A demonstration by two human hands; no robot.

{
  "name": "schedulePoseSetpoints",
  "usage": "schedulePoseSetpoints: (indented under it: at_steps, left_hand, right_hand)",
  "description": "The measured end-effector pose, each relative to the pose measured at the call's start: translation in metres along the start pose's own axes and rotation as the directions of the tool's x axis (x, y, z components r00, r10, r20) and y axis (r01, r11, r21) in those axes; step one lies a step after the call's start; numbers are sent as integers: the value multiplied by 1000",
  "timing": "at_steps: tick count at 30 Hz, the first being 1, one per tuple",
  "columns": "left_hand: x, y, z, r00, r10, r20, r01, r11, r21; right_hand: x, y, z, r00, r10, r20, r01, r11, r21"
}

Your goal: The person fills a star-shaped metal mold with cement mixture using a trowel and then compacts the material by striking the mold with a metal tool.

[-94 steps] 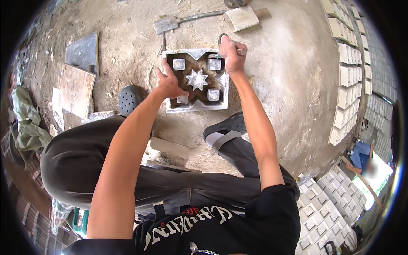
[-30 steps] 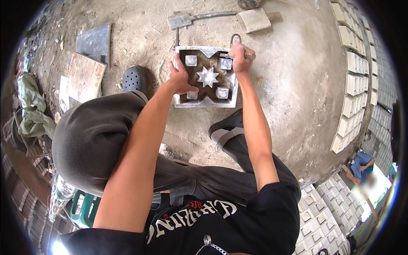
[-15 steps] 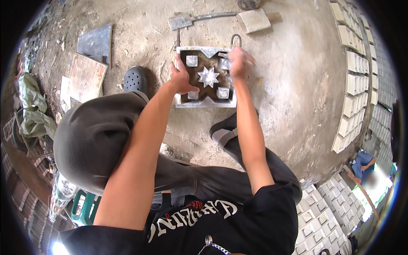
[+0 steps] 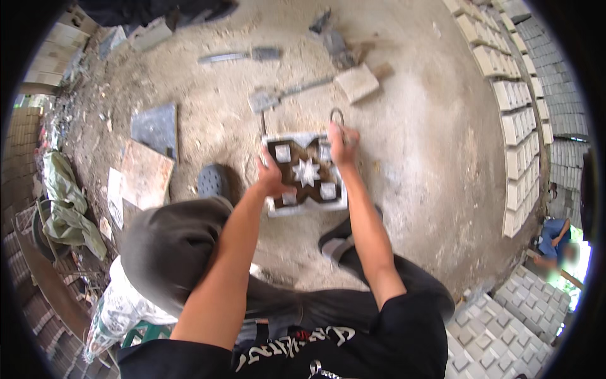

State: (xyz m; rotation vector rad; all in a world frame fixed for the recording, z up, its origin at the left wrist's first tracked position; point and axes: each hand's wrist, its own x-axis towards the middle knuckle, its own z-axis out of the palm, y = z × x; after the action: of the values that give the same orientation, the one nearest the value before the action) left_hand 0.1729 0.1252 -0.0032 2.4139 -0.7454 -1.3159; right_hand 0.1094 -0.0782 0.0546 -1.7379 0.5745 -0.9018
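Observation:
A grey metal mould (image 4: 307,208) lies on the ground in front of me, with a loop handle (image 4: 336,114) at its far right. Inside it are an eight-pointed star (image 4: 306,172) and several square blocks near the corners. My left hand (image 4: 271,179) grips the mould's left wall, its thumb reaching in over the near left block. At the far right corner, just below the loop handle, is my right hand (image 4: 343,145), its fingers curled. Whatever they hold, if anything, is hidden. The far right block is partly covered by this hand.
Beyond the mould lie a flat-bladed tool (image 4: 264,100) and a pale slab (image 4: 357,83). Boards (image 4: 146,172) lie to the left by my shoe (image 4: 213,181). Rows of pale blocks (image 4: 521,158) line the right side. A person in blue (image 4: 553,240) is at the far right edge.
The view has tilted up, so the mould sits lower and more ground shows beyond it. My right hand, blurred before, has moved to the far right corner near the loop. My left hand keeps its hold.

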Motion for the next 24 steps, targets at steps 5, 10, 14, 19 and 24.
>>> schedulePoseSetpoints:
  at_steps: [5,10,14,19,24]
  left_hand:
    - [-1,9,-10,995,28,92,-27,1000,-13]
    - [-5,5,-14,998,40,39,-42,998,45]
    - [3,10,-9,995,105,-1,-105,993,54]
    - [0,-2,-9,998,42,38,-46,994,103]
    - [2,7,-7,994,69,82,-75,994,79]
  right_hand:
    - [7,7,-7,965,192,177,-206,977,61]
    - [7,-20,-9,990,103,96,-110,991,75]
    - [14,9,-13,956,238,173,-247,969,31]
    - [9,-24,-8,978,150,146,-172,974,149]
    - [26,-10,-7,938,229,260,-247,968,40]
